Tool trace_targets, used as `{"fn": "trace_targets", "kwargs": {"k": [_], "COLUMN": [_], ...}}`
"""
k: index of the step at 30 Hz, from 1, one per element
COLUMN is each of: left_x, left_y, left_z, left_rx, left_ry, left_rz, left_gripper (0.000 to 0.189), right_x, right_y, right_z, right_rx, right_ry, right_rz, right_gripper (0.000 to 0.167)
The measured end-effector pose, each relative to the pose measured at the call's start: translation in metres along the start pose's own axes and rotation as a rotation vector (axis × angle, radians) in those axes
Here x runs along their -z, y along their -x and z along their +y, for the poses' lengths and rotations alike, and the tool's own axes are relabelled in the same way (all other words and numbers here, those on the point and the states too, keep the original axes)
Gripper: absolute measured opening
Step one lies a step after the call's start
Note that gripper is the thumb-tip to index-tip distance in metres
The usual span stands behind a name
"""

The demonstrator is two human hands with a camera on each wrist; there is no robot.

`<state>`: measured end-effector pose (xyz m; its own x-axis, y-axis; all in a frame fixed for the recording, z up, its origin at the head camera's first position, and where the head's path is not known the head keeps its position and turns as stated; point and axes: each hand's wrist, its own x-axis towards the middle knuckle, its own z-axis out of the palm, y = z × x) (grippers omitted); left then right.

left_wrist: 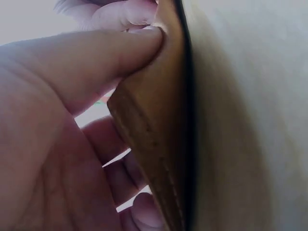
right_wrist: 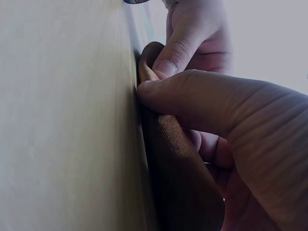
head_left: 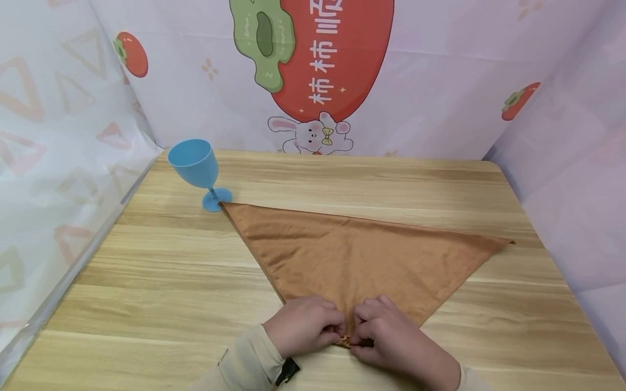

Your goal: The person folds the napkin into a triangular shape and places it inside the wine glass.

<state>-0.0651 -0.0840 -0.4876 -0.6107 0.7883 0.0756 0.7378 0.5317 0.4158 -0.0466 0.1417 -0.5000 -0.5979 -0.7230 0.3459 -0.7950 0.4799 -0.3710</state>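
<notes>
Fingers [head_left: 369, 312] curled, our left hand [head_left: 305, 325] and right hand [head_left: 391, 336] pinch the triangular cloth [head_left: 362, 260] at its near end, long edge crosswise beyond.

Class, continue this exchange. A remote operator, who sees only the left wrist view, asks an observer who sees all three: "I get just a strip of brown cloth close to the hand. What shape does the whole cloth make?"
Observer: In the head view the brown cloth lies as a triangle, its long edge on the far side, narrowing toward the left hand and right hand.
Operator: Is anything standing near its left corner?
Observer: Yes, a blue goblet stands there, with that corner reaching its base.
Operator: And the right corner, does it hang off the table?
Observer: No, it lies on the table, short of the right edge.
</notes>
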Motion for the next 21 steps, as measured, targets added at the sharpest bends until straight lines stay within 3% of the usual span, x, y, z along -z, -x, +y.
{"fn": "trace_targets", "kwargs": {"k": [4, 11, 21], "left_x": [-0.0009, -0.0018, -0.0038], "left_y": [0.0005, -0.0014, -0.0015], "left_z": [0.0006, 0.0049, 0.0052], "left_rx": [0.007, 0.08, 0.067], "left_ry": [-0.011, -0.054, -0.053], "left_rz": [-0.019, -0.054, 0.007], "left_gripper": [0.015, 0.02, 0.016], "right_x": [-0.0019, -0.0042, -0.0035], "right_y": [0.0004, 0.0003, -0.0002], "right_z": [0.0011, 0.0006, -0.0023], "right_rx": [0.014, 0.002, -0.014], "right_ry": [-0.002, 0.008, 0.014], "right_rz": [0.028, 0.032, 0.027], "right_gripper": [0.018, 0.02, 0.023]}}
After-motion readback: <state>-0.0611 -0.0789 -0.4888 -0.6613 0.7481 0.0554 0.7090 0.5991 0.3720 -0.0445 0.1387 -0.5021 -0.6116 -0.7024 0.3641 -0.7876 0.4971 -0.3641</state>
